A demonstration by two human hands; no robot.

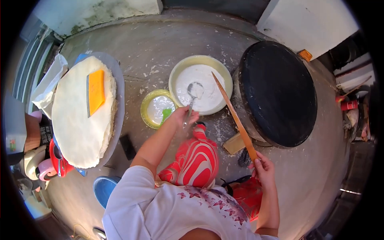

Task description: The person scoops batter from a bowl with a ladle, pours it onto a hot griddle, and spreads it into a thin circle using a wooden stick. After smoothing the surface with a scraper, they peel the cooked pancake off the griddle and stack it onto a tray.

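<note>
Nearest the camera, the person crouches with knees in red-and-white patterned trousers. The right hand (262, 168) is low beside them, its fingers closed around the near end of a long wooden stick (234, 114). The stick slants up and away, and its far tip lies over the rim of the large bowl (173, 78).

A little further out, the left hand (182, 116) reaches forward. Its fingers pinch the handle of a metal ladle (195, 91), whose cup sits in the white batter that fills the large bowl. Just beside that bowl on the left is a small yellow-green bowl (145, 108) holding some white liquid and a green utensil.

To the right stands a round black griddle (280, 92), bare and dry, with nothing spread on it. On the left, a tray (119, 92) carries a thick stack of thin white sheets (80, 120) with an orange scraper (96, 91) lying on top.

Judging by this, many sheets are made. Plenty of batter remains, and none of it is on the griddle. The concrete floor (160, 44) is spattered white.
</note>
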